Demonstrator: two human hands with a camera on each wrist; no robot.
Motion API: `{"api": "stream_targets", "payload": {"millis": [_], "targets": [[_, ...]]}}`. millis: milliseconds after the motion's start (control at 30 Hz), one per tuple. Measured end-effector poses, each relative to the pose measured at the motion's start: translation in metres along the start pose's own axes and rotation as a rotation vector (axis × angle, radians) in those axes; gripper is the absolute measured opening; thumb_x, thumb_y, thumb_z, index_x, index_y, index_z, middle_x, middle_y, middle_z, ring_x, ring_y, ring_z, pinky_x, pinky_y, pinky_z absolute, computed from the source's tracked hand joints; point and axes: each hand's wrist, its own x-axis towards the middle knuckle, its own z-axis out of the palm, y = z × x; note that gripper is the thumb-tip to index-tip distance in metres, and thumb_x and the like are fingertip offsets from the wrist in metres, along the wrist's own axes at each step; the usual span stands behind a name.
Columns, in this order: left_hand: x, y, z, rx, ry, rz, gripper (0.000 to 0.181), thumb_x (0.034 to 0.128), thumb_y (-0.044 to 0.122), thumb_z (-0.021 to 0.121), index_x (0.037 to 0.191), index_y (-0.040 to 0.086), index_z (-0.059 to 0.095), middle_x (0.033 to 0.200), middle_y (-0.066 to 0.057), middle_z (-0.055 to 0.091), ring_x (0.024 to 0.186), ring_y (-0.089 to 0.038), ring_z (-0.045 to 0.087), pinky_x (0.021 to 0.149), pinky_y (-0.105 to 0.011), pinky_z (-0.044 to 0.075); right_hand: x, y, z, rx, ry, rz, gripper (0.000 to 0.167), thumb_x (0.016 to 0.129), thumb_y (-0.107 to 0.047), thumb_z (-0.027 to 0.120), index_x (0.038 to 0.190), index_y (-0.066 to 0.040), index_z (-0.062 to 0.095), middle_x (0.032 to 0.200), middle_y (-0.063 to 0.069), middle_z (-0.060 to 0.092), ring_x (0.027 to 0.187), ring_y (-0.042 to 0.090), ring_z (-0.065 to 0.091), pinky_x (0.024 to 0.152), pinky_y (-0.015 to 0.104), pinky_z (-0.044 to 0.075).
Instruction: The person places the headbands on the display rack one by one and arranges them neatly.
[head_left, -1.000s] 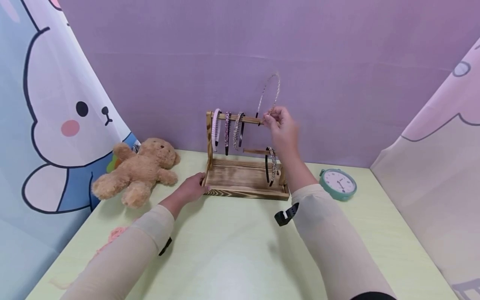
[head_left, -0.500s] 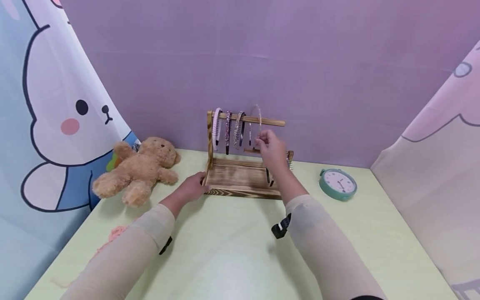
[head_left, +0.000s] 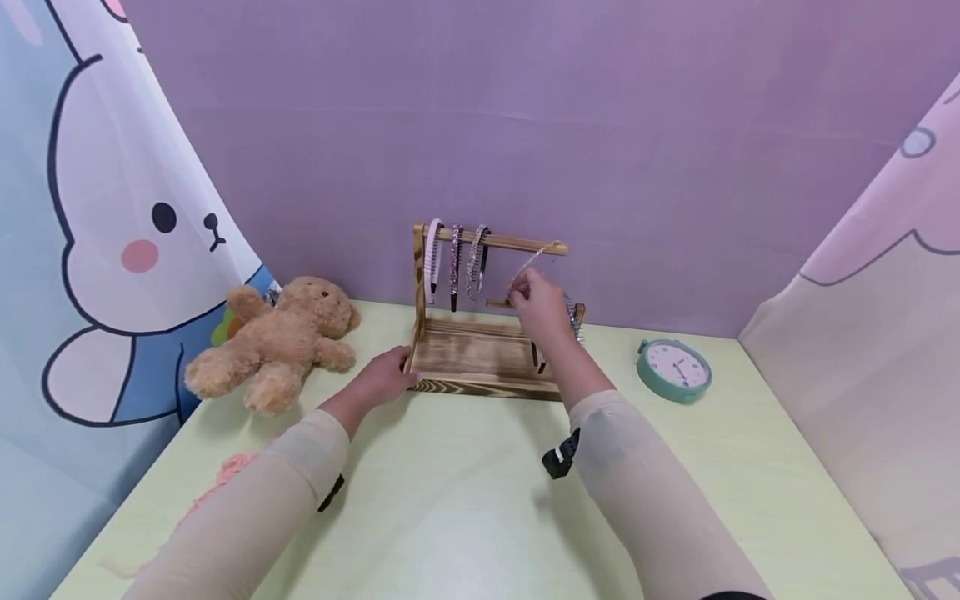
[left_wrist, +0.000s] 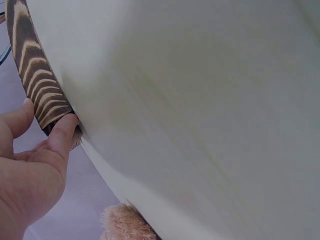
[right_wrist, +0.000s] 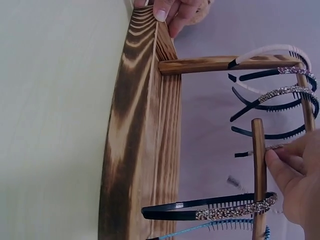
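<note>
A wooden headband rack (head_left: 480, 387) stands on the table, with an upper rod (head_left: 510, 242) and a shorter lower rod (right_wrist: 259, 170). My left hand (head_left: 384, 375) grips the left end of its tray, thumb and fingers on either side of the corner in the left wrist view. My right hand (head_left: 543, 310) pinches a thin glittery headband (head_left: 536, 255), which slants by the upper rod's right end. A white headband (head_left: 431, 258), a pink-purple sequined one (head_left: 454, 265) and a silver sequined one (head_left: 473, 260) hang on the upper rod. A sequined headband (right_wrist: 235, 210) and a blue one (right_wrist: 210, 227) hang on the lower rod.
A brown teddy bear (head_left: 288, 342) lies left of the rack. To the right lies a green round clock (head_left: 675, 370). Something pink and stringy (head_left: 234, 467) shows beside the left sleeve. A purple cloth backdrop (head_left: 480, 108) hangs close behind the rack.
My right hand has lowered the thin headband from above the upper rod. In the last half second its top has tipped rightward, toward the rod's end. The left hand has stayed put.
</note>
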Motion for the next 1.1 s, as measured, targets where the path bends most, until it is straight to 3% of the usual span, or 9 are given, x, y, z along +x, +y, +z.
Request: {"api": "stream_targets", "payload": {"millis": [233,533,1100], "targets": [[0.0,0.0,0.001,0.014,0.005,0.012,0.068,0.1011,0.027,0.055,0.155,0.0,0.024,0.152,-0.025,0.039,0.14,-0.041,0.037,0.113,-0.054,0.034,0.002,-0.001,-0.004,-0.045,-0.056,0.012,0.03,0.101,-0.043,0.053,0.104,-0.015,0.062,0.098,0.002,0.067,0.086,0.021,0.061,0.075,0.037,0.052],[0.0,0.0,0.003,0.014,0.008,0.023,0.066,0.1015,0.027,0.055,0.154,0.001,0.025,0.152,-0.024,0.039,0.14,-0.041,0.037,0.113,-0.054,0.034,0.006,-0.004,-0.007,-0.107,-0.07,-0.02,0.025,0.102,-0.033,0.05,0.104,-0.013,0.064,0.099,0.003,0.069,0.086,0.021,0.062,0.078,0.037,0.052],[0.0,-0.001,0.001,-0.001,0.007,0.012,0.066,0.1015,0.026,0.054,0.154,0.0,0.024,0.152,-0.024,0.038,0.14,-0.041,0.036,0.114,-0.054,0.033,0.008,-0.006,-0.012,-0.077,-0.115,0.025,0.034,0.102,-0.028,0.049,0.127,-0.008,0.062,0.115,0.007,0.07,0.1,0.022,0.065,0.082,0.038,0.054]]}}
